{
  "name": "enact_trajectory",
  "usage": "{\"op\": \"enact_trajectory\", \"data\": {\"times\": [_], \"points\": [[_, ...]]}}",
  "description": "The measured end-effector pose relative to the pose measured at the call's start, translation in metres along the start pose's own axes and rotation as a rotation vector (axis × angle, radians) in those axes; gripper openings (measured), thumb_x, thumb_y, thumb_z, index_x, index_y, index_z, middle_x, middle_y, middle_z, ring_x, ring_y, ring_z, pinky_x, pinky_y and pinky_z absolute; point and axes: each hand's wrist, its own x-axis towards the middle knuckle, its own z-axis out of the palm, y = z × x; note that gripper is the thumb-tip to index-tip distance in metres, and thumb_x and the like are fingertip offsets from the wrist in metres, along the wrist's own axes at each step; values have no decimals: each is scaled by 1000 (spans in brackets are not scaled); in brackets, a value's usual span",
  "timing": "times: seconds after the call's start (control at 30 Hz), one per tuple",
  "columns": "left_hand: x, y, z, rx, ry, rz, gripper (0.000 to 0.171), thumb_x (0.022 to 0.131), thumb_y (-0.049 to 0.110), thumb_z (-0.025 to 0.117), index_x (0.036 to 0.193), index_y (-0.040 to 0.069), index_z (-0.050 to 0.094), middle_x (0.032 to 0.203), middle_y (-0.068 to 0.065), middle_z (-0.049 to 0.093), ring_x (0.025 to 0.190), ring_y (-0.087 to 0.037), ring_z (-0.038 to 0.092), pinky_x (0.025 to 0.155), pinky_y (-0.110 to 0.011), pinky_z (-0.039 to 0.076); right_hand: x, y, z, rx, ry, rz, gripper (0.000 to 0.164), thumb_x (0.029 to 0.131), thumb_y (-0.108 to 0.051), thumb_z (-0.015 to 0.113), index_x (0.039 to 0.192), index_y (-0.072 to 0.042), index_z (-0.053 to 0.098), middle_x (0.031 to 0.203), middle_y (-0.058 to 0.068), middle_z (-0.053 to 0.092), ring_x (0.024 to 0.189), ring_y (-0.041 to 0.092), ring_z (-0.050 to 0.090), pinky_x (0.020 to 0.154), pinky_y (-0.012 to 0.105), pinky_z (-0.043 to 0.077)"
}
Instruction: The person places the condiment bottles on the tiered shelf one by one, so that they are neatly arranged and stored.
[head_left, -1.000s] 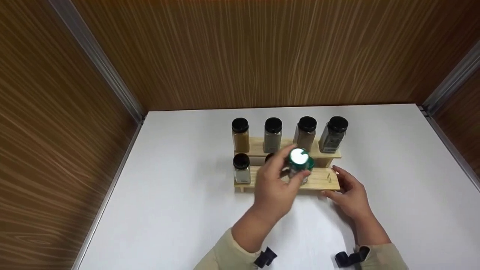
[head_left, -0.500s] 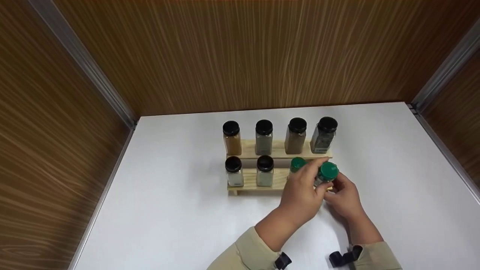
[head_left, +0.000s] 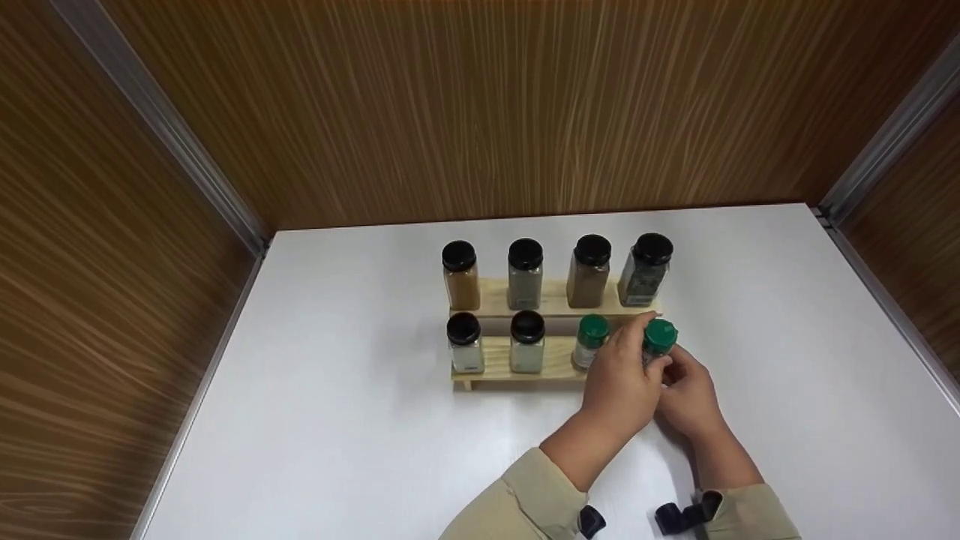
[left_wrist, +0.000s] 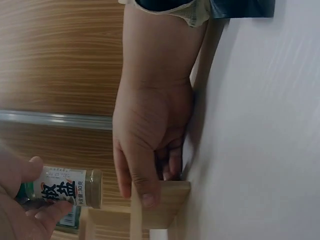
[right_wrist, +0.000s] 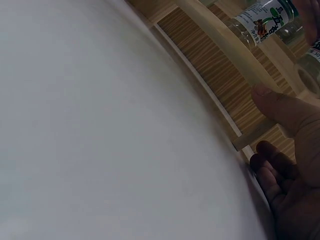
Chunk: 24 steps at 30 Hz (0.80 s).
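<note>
My left hand holds a green-capped spice jar upright at the right end of the lower shelf of a two-tier wooden spice rack. In the left wrist view this jar, with a white label, is a little above the shelf board. My right hand grips the rack's right end; the right wrist view has its thumb on the shelf edge and its fingers curled below. Another green-capped jar stands on the lower shelf just left of my left hand, which partly hides it.
Two black-capped jars stand at the left of the lower shelf. Along the upper shelf is a row of several taller black-capped jars. The rack stands on a white table, with wood-grain panels behind and at the sides.
My left hand has carried the green-capped jar rightward from over the rack's middle to its right end. The other green-capped jar has come into fuller view. The right hand stays at the rack's end.
</note>
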Motion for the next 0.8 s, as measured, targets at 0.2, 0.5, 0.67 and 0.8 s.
{"op": "enact_trajectory", "data": {"times": [0.2,0.5,0.67,0.8], "points": [[1,1,11,50,13,-37,52,101,14,75,148,7,53,127,-6,68,122,-14,65,102,-22,50,0,0,-3,16,3,-20,60,82,7,83,139,3,64,127,22,69,99,6,63,87,11,50],[5,0,26,82,54,-83,51,101,14,75,146,6,53,128,-7,69,122,-15,66,103,-23,50,-2,-2,-6,3,-13,20,71,86,2,83,151,-1,56,135,20,67,104,6,60,88,10,48],[5,2,27,116,84,-100,54,100,17,76,148,5,53,126,-8,70,118,-18,68,99,-25,53,-4,-3,-6,-1,-18,23,72,87,1,83,153,-1,54,137,21,66,106,-1,59,90,8,46],[3,3,23,108,72,-118,58,99,17,78,150,4,53,130,-9,69,120,-19,67,99,-26,53,-5,-2,-4,-9,-16,17,71,86,4,82,151,0,55,136,21,67,109,8,62,90,9,47]]}}
